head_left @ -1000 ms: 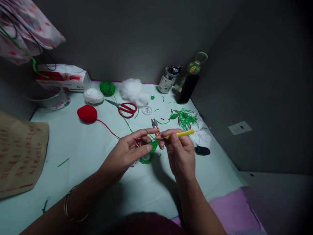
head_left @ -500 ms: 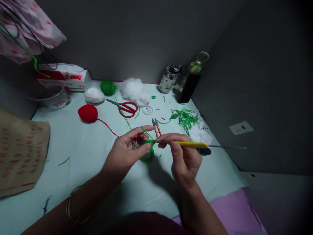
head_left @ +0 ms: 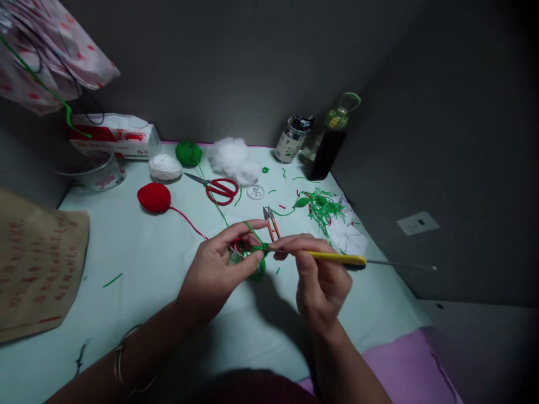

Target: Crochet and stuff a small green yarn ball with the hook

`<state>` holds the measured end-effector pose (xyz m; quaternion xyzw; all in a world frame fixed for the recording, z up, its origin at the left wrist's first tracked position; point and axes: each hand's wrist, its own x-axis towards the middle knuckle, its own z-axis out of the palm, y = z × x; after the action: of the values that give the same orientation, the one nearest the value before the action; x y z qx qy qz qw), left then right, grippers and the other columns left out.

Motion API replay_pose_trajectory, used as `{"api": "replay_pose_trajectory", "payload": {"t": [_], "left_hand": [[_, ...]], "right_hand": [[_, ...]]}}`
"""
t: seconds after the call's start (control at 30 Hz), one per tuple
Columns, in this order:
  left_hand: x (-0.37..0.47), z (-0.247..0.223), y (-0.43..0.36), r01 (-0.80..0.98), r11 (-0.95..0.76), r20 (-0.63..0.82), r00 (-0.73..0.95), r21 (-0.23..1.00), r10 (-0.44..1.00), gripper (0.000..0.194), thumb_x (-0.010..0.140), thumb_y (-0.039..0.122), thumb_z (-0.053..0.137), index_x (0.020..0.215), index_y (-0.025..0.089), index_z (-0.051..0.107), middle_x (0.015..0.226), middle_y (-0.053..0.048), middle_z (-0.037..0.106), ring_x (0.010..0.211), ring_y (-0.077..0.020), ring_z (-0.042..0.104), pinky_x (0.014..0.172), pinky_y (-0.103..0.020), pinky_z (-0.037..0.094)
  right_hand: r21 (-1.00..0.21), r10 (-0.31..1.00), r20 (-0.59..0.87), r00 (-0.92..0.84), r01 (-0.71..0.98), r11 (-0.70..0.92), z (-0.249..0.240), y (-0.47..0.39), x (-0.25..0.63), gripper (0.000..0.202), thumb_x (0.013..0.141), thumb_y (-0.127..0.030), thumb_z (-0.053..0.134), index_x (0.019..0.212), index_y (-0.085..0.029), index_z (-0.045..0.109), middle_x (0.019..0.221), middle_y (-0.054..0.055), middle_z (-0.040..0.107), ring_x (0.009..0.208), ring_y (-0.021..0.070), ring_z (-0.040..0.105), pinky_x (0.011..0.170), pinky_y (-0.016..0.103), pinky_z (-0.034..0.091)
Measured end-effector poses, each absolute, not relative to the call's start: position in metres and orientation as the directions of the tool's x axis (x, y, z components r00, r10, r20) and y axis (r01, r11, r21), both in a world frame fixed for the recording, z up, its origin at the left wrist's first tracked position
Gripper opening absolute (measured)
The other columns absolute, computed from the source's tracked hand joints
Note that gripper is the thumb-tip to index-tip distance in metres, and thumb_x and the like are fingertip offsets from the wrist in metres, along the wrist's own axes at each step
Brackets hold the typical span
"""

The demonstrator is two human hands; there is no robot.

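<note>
My left hand (head_left: 217, 269) pinches a small green crocheted piece (head_left: 257, 270) between thumb and fingers, with red and white yarn showing beside it. Green yarn runs over the raised index finger from the green ball (head_left: 188, 154). In my right hand (head_left: 322, 275) is a yellow-handled crochet hook (head_left: 341, 258), its front tip at the green piece and its other metal end pointing right. Orange thread snips (head_left: 272, 223) lie just beyond my fingertips. A red yarn ball (head_left: 154, 197) sits to the left, its strand leading towards my left hand.
Red-handled scissors (head_left: 222, 191), a white yarn ball (head_left: 165, 167) and white stuffing (head_left: 234, 160) lie behind my hands. Green scraps (head_left: 322, 207) are at the right. A pen cup (head_left: 290, 140) and bottle (head_left: 339, 118) stand at the back. A paper bag (head_left: 40, 269) is at the left.
The right end of the hook has dipped slightly, and my right hand has shifted a little down and right. Both hands keep their holds. The whole view has moved slightly.
</note>
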<state>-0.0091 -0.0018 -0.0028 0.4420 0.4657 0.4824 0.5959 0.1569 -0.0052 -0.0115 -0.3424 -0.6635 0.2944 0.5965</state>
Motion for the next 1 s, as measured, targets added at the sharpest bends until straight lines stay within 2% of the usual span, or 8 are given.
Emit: {"api": "replay_pose_trajectory", "payload": {"t": [0.2,0.33,0.4,0.47,0.6,0.7,0.8,1.0], "left_hand": [[-0.008,-0.004,-0.001,-0.135,0.142,-0.139,0.026,0.981,0.990,0.039,0.078,0.016,0.075,0.116,0.023,0.075,0.083,0.002,0.060,0.079,-0.0135,0.057,0.072,-0.025,0.046],[-0.011,-0.008,0.000,-0.354,0.278,-0.228,0.177,0.893,0.958,0.051,0.079,0.021,0.079,0.129,0.024,0.069,0.084,0.002,0.061,0.075,-0.0128,0.057,0.070,-0.024,0.046],[-0.013,-0.009,0.001,-0.489,0.404,-0.271,0.321,0.773,0.907,0.056,0.080,0.026,0.080,0.135,0.023,0.066,0.086,0.000,0.063,0.076,-0.0133,0.058,0.073,-0.025,0.047],[-0.016,-0.009,0.003,-0.550,0.504,-0.294,0.427,0.667,0.855,0.058,0.080,0.027,0.080,0.136,0.020,0.065,0.086,-0.002,0.065,0.078,-0.0145,0.060,0.076,-0.026,0.047],[-0.019,-0.005,0.005,-0.544,0.467,-0.280,0.393,0.697,0.876,0.054,0.080,0.024,0.081,0.133,0.018,0.068,0.086,-0.003,0.067,0.075,-0.0144,0.059,0.070,-0.025,0.045],[-0.018,-0.002,0.004,-0.494,0.407,-0.246,0.359,0.768,0.900,0.058,0.078,0.025,0.083,0.134,0.020,0.067,0.090,-0.003,0.068,0.076,-0.0145,0.060,0.069,-0.025,0.045],[-0.014,-0.002,0.001,-0.416,0.356,-0.246,0.295,0.837,0.923,0.060,0.078,0.029,0.083,0.136,0.023,0.066,0.090,-0.002,0.067,0.078,-0.0155,0.061,0.070,-0.027,0.047],[-0.015,-0.003,0.002,-0.337,0.331,-0.265,0.227,0.882,0.937,0.066,0.077,0.030,0.084,0.140,0.025,0.062,0.091,-0.001,0.064,0.076,-0.0146,0.060,0.067,-0.026,0.047]], "right_hand": [[-0.376,0.554,0.778,-0.295,0.489,0.787,-0.019,-0.007,0.154,0.028,0.097,-0.009,0.056,0.121,-0.019,0.066,0.104,0.011,0.076,0.095,0.0204,0.072,0.075,0.035,0.061],[-0.138,0.452,0.812,-0.368,0.632,0.763,-0.024,-0.007,0.152,0.033,0.091,-0.004,0.065,0.119,-0.020,0.071,0.112,0.012,0.074,0.100,0.0202,0.071,0.079,0.032,0.060],[-0.221,0.500,0.805,-0.318,0.622,0.751,-0.022,-0.007,0.152,0.035,0.092,-0.004,0.064,0.120,-0.023,0.071,0.112,0.009,0.073,0.101,0.0199,0.070,0.081,0.034,0.060],[-0.442,0.600,0.773,-0.207,0.501,0.743,-0.018,-0.007,0.153,0.032,0.096,-0.008,0.059,0.120,-0.026,0.071,0.107,0.006,0.074,0.096,0.0198,0.070,0.078,0.037,0.060],[-0.826,0.825,0.563,0.052,0.006,0.563,-0.012,-0.001,0.154,0.025,0.101,-0.016,0.051,0.104,-0.025,0.075,0.088,0.003,0.073,0.074,0.0161,0.065,0.065,0.033,0.055],[-0.892,0.904,0.427,0.011,-0.160,0.423,-0.014,0.004,0.152,0.019,0.100,-0.023,0.057,0.097,-0.024,0.076,0.088,0.004,0.072,0.078,0.0170,0.065,0.067,0.033,0.054],[-0.913,0.921,0.389,-0.016,-0.144,0.383,-0.018,0.006,0.151,0.018,0.099,-0.025,0.060,0.099,-0.025,0.077,0.095,0.005,0.075,0.091,0.0195,0.067,0.075,0.035,0.054],[-0.903,0.905,0.423,-0.043,-0.103,0.417,-0.020,0.003,0.152,0.015,0.098,-0.025,0.063,0.099,-0.025,0.079,0.093,0.004,0.073,0.082,0.0163,0.066,0.071,0.032,0.054]]}}
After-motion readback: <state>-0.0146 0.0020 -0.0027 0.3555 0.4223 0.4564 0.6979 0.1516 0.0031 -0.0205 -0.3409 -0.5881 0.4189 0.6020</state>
